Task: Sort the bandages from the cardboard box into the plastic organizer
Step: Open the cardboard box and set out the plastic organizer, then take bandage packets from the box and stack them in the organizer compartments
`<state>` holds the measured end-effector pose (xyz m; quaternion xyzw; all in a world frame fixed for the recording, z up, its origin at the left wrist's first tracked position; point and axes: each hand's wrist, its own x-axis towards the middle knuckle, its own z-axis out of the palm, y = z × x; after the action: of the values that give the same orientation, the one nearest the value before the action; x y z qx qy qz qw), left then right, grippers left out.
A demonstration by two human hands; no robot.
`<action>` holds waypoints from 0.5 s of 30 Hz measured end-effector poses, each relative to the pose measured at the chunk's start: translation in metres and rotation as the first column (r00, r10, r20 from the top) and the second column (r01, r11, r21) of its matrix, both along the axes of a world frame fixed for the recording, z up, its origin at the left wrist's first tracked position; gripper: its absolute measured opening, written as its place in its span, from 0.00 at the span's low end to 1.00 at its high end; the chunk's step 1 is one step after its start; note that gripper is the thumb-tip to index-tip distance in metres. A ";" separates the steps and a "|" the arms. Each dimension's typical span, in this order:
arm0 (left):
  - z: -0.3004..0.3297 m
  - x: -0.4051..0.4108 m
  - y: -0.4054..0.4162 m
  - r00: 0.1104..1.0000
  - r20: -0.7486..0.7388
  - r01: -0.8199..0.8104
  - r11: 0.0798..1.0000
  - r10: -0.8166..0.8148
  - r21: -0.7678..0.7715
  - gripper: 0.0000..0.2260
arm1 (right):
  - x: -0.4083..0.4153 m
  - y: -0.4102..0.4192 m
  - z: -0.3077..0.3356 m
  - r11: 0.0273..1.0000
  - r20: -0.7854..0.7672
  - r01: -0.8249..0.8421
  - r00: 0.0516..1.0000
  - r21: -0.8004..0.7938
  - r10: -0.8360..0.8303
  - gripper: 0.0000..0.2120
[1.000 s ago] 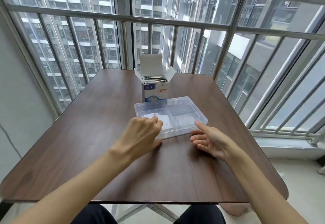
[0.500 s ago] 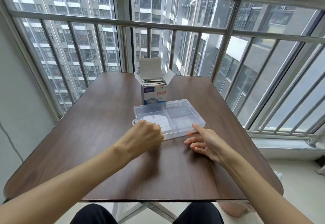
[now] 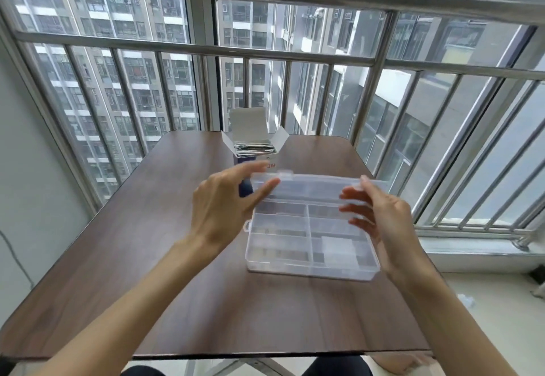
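Blue-and-white cardboard box: lower front hidden behind left hand and raised clear plastic organizer lid; printed text mostly covered. Silvery bandage packets inside too blurred to count. Right hand motion-blurred; fingertip contact with lid unclear. Both forearms cut off by bottom edge.
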<state>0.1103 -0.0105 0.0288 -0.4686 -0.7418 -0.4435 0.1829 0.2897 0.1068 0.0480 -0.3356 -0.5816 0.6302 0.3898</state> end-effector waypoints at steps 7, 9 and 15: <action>-0.013 -0.011 0.063 0.963 0.256 0.130 0.980 -0.087 -0.154 0.13 | -0.018 0.060 0.013 0.957 0.017 0.260 0.964 0.125 -0.265 0.16; -0.024 -0.008 0.072 0.970 0.224 0.158 0.946 -0.094 -0.284 0.12 | -0.026 0.078 0.004 0.949 0.181 0.163 0.959 0.271 -0.217 0.13; -0.026 -0.013 0.084 0.990 -0.106 -0.108 0.975 0.089 -0.192 0.12 | -0.028 0.068 -0.062 0.768 0.938 -0.568 0.326 0.296 -0.120 0.25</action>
<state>0.0972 0.0731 0.0030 -0.4680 -0.7947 -0.3348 0.1930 0.2620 0.1745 -0.0140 -0.4012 -0.9004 0.1669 -0.0231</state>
